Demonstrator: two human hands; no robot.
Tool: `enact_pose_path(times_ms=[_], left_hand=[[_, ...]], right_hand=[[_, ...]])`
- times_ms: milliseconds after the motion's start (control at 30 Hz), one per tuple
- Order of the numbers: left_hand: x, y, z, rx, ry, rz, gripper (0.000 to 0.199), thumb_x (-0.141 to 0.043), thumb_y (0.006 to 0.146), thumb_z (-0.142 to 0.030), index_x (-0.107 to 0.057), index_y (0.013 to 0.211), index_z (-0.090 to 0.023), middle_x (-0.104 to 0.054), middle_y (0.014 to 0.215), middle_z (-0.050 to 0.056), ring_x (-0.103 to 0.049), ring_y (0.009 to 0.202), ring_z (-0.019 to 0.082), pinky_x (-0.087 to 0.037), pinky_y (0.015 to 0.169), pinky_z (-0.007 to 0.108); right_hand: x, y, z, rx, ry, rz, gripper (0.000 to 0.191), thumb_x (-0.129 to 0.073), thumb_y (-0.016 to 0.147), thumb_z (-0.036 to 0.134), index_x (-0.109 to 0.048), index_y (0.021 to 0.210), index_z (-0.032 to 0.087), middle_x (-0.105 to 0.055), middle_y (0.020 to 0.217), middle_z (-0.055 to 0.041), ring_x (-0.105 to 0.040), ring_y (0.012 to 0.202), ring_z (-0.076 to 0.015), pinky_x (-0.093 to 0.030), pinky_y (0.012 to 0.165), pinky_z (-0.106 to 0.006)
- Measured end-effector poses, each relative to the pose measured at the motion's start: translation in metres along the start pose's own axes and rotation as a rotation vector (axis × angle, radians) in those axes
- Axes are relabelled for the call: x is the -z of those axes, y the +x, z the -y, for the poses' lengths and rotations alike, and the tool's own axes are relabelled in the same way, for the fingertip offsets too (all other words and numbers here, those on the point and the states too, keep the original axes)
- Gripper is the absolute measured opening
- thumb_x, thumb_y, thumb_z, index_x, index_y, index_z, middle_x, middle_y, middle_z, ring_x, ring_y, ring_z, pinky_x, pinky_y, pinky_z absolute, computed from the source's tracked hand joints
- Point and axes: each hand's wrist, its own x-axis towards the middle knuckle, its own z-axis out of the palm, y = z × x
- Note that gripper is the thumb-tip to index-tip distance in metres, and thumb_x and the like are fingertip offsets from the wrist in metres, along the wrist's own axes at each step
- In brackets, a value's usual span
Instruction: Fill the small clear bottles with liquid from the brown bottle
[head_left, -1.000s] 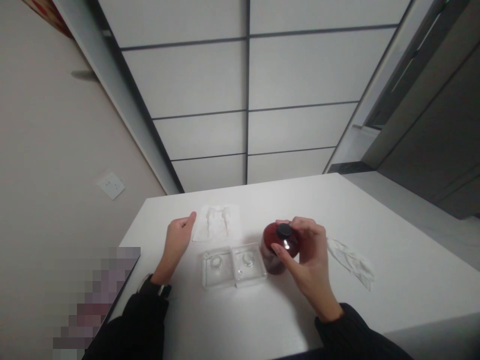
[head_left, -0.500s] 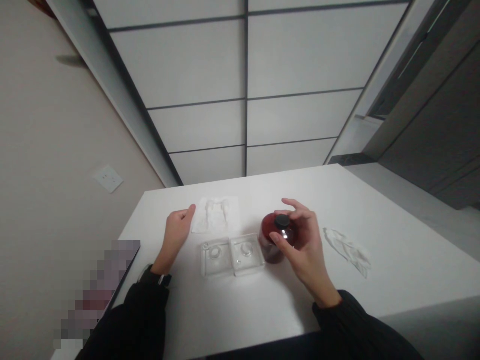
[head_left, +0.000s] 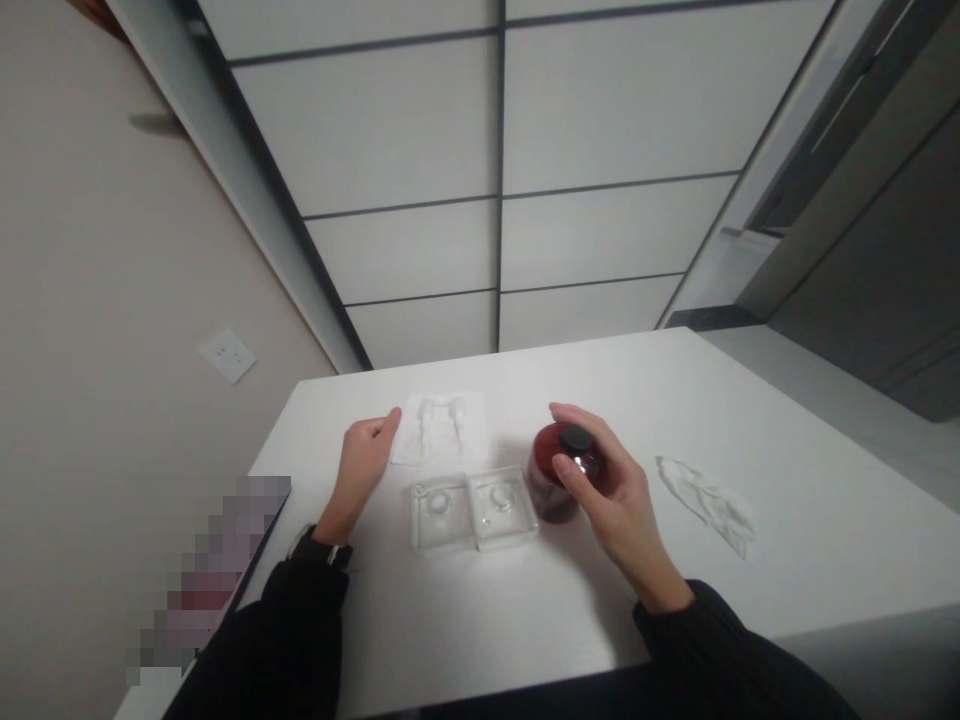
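Note:
My right hand [head_left: 607,478] wraps a dark red bottle [head_left: 551,490] from its right side, with the fingers curled over the shoulder beside the round black cap [head_left: 574,438]. The bottle stands upright on the white table [head_left: 795,560]. My left hand [head_left: 364,468] rests on the table holding nothing, its fingertips touching the edge of a white, embossed sheet [head_left: 442,428]. Just below that sheet lies a clear plastic two-cell tray [head_left: 474,512], between my hands and next to the bottle's base.
A crumpled white film [head_left: 705,505] lies on the table to the right. A pixelated patch [head_left: 217,570] covers something at the table's left edge. A wall socket [head_left: 227,355] is on the left wall, and a dark cabinet [head_left: 855,260] stands at the upper right.
My right hand's fingers have closed down around the bottle from their raised position. The view has shifted slightly, and my left hand has barely moved.

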Motion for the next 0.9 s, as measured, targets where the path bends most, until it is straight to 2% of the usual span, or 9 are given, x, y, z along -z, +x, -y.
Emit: enact_pose_path(times_ms=[133,267,433,667,900], left_hand=[[-0.001,0.001,0.000,-0.011,0.011,0.008,0.035,-0.069,0.102,-0.041,-0.066,0.129,-0.017,-0.069,0.128,0.008,-0.071,0.108,0.028,-0.063,0.091,0.046],[-0.001,0.000,-0.001,-0.020,0.032,0.009,0.036,-0.069,0.102,-0.041,-0.066,0.129,-0.017,-0.069,0.128,0.008,-0.071,0.109,0.029,-0.063,0.091,0.046],[0.000,-0.002,-0.002,-0.059,0.075,-0.006,0.036,-0.069,0.102,-0.041,-0.067,0.128,-0.017,-0.069,0.128,0.008,-0.071,0.109,0.029,-0.063,0.091,0.046],[-0.015,0.004,-0.019,-0.157,0.192,-0.032,0.034,-0.068,0.103,-0.037,-0.065,0.130,-0.017,-0.069,0.129,0.010,-0.071,0.108,0.025,-0.062,0.091,0.046],[-0.027,0.011,-0.033,-0.219,0.331,0.002,0.035,-0.068,0.104,-0.036,-0.064,0.134,-0.019,-0.067,0.133,0.011,-0.070,0.112,0.027,-0.061,0.095,0.049]], right_hand=[[-0.002,0.002,-0.004,0.066,0.009,-0.043,0.018,-0.067,0.099,0.042,-0.071,0.112,0.029,-0.072,0.115,-0.0056,-0.065,0.116,-0.0255,-0.051,0.101,-0.043],[-0.007,0.001,-0.005,0.093,0.005,-0.116,0.019,-0.058,0.105,0.041,-0.071,0.103,0.028,-0.072,0.105,-0.0045,-0.067,0.105,-0.0235,-0.052,0.093,-0.040],[-0.007,0.001,-0.005,0.092,-0.057,-0.211,0.013,-0.066,0.100,0.039,-0.069,0.099,0.027,-0.069,0.100,-0.0032,-0.067,0.098,-0.0223,-0.052,0.089,-0.039],[-0.007,0.004,-0.007,0.104,0.019,-0.178,0.018,-0.068,0.098,0.043,-0.071,0.097,0.026,-0.072,0.097,-0.0040,-0.068,0.095,-0.0231,-0.054,0.084,-0.038],[-0.007,0.002,-0.008,0.119,0.018,-0.169,0.019,-0.067,0.100,0.044,-0.073,0.099,0.026,-0.073,0.098,-0.0045,-0.069,0.096,-0.0232,-0.053,0.084,-0.037]])
